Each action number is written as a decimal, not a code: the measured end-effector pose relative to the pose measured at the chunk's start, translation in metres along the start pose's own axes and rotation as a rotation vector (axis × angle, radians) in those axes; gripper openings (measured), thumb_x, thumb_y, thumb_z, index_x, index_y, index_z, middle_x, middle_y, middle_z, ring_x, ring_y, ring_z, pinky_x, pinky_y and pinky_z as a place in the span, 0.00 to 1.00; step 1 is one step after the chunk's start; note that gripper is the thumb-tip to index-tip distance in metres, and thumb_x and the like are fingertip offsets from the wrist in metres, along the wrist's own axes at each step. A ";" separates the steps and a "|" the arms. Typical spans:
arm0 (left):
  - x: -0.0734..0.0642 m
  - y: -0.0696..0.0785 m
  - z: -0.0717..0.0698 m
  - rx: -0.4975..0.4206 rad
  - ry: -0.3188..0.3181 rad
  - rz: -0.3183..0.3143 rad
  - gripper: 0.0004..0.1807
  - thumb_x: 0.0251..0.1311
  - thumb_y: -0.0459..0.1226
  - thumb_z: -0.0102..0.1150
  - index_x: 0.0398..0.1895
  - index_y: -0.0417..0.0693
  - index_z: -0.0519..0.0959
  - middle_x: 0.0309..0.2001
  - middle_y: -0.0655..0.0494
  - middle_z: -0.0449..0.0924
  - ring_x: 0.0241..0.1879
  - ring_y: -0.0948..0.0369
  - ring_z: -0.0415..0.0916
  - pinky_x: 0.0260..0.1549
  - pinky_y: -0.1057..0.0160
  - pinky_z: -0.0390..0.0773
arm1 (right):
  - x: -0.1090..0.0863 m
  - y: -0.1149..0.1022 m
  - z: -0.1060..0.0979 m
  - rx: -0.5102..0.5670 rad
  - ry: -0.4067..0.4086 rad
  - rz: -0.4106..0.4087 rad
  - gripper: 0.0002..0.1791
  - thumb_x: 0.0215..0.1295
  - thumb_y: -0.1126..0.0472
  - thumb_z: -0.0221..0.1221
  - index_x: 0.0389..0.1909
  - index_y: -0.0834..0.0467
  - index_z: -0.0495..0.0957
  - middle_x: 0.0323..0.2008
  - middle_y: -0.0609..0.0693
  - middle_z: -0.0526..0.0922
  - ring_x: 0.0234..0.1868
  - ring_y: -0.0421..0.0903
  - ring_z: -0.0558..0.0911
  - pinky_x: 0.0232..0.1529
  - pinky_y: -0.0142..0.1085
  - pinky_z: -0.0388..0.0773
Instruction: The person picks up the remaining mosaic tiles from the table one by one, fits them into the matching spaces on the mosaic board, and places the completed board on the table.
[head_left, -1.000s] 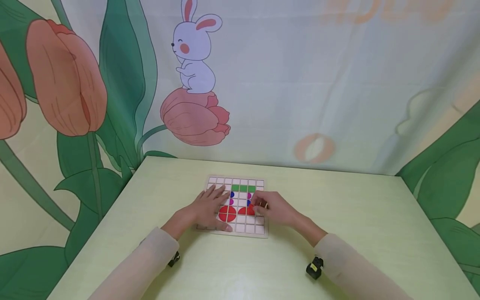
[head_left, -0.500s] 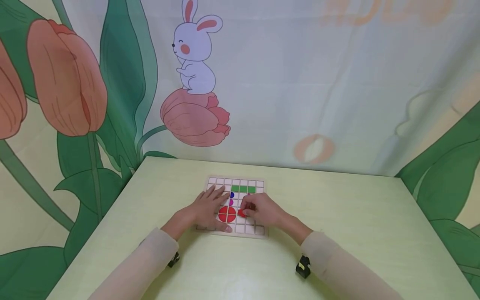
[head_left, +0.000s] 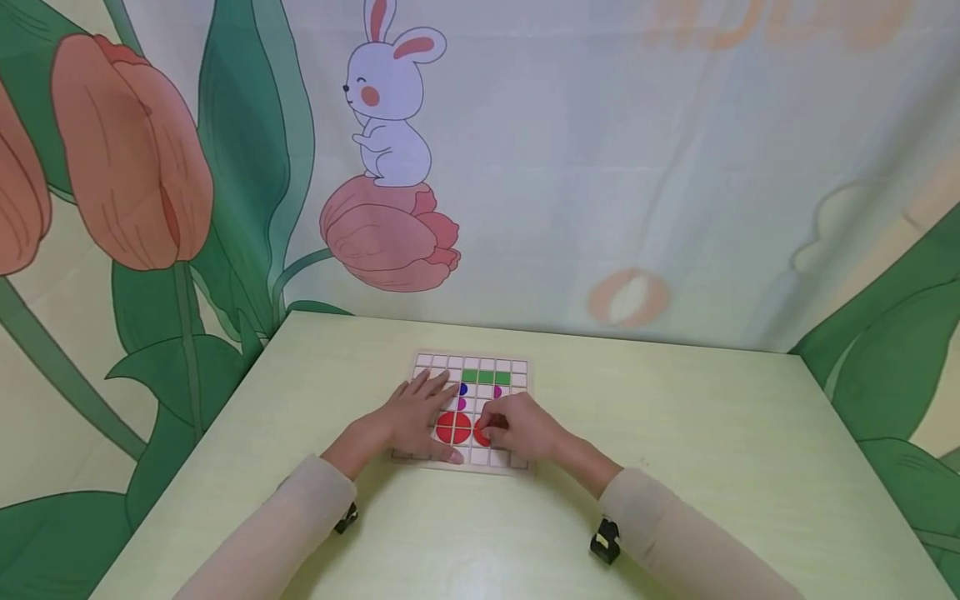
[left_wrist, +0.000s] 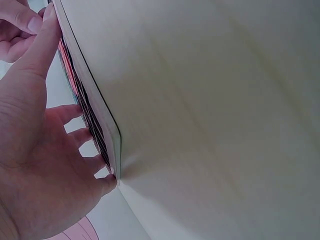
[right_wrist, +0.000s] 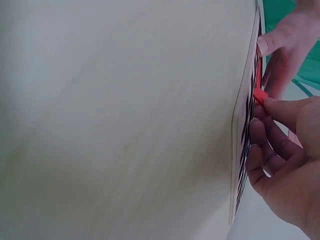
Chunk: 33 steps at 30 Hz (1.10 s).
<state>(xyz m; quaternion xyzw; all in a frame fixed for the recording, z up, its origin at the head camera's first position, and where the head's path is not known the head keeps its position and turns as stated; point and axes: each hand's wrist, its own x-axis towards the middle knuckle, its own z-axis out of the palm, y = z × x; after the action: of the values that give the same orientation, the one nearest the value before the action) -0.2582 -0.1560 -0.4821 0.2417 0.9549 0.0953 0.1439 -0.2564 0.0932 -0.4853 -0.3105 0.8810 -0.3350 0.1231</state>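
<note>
A square light board (head_left: 480,457) marked off in a grid lies on the table, set with coloured tiles. My left hand (head_left: 416,421) rests spread over the board's left part, fingers straight, thumb near the front edge. Over the right part, my right hand (head_left: 525,427) pinches a small red tile (right_wrist: 260,95) between thumb and fingertips, close over the board. Left of those fingertips is a red circle (head_left: 447,422) made up of quarter tiles. A row of green tiles (head_left: 486,377) runs along the upper part. Small blue (head_left: 463,389) and magenta (head_left: 461,404) shapes sit below it; some squares are hidden under my hands.
The pale yellow table (head_left: 675,417) extends around the board on all sides. Behind it hangs a cloth backdrop (head_left: 540,167) printed with tulips and a rabbit. A small black device (head_left: 605,540) is at the right sleeve, another (head_left: 347,520) at the left.
My right hand has moved left and slightly toward me across the board, its fingertips now over the red shape beside the circle. The left hand has stayed in place.
</note>
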 end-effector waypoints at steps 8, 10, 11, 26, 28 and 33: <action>0.000 -0.001 0.001 0.000 -0.001 0.002 0.67 0.51 0.74 0.68 0.87 0.54 0.51 0.87 0.48 0.40 0.85 0.40 0.33 0.79 0.33 0.43 | 0.001 -0.005 0.005 -0.058 0.037 0.037 0.03 0.70 0.64 0.70 0.42 0.57 0.90 0.34 0.41 0.87 0.39 0.42 0.80 0.43 0.33 0.83; 0.000 -0.001 0.001 -0.001 -0.003 0.000 0.67 0.51 0.74 0.68 0.88 0.54 0.50 0.87 0.48 0.39 0.85 0.40 0.33 0.79 0.34 0.43 | 0.002 -0.006 0.005 -0.067 0.044 0.036 0.03 0.69 0.64 0.71 0.41 0.58 0.90 0.34 0.42 0.87 0.38 0.42 0.80 0.42 0.33 0.83; -0.001 -0.001 0.000 0.000 -0.005 -0.003 0.67 0.51 0.74 0.68 0.88 0.54 0.50 0.87 0.48 0.39 0.85 0.40 0.33 0.79 0.34 0.43 | 0.002 -0.006 0.005 -0.076 0.048 0.035 0.03 0.69 0.63 0.71 0.41 0.58 0.90 0.34 0.42 0.87 0.38 0.41 0.80 0.42 0.32 0.82; 0.000 0.000 0.000 0.007 0.005 0.002 0.66 0.52 0.73 0.68 0.87 0.54 0.51 0.87 0.47 0.40 0.84 0.39 0.33 0.79 0.32 0.44 | 0.002 -0.007 0.007 -0.113 0.064 0.052 0.03 0.69 0.60 0.72 0.38 0.54 0.89 0.29 0.39 0.84 0.33 0.39 0.80 0.38 0.31 0.81; 0.000 0.000 0.000 0.007 0.005 0.004 0.66 0.52 0.73 0.69 0.87 0.53 0.51 0.87 0.47 0.40 0.84 0.39 0.33 0.79 0.32 0.44 | 0.001 -0.007 0.006 -0.121 0.063 0.058 0.03 0.69 0.60 0.72 0.40 0.55 0.89 0.30 0.38 0.85 0.34 0.39 0.80 0.40 0.31 0.82; -0.001 0.001 0.000 0.010 0.004 0.002 0.66 0.52 0.72 0.69 0.87 0.53 0.51 0.87 0.47 0.40 0.84 0.39 0.33 0.79 0.33 0.44 | -0.003 -0.008 0.003 -0.116 0.044 0.045 0.03 0.69 0.63 0.71 0.41 0.56 0.89 0.32 0.40 0.84 0.36 0.41 0.80 0.42 0.33 0.82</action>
<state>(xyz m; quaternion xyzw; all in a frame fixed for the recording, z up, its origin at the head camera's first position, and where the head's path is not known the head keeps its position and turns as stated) -0.2570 -0.1559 -0.4816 0.2430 0.9554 0.0913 0.1406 -0.2492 0.0889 -0.4821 -0.2897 0.9082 -0.2874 0.0931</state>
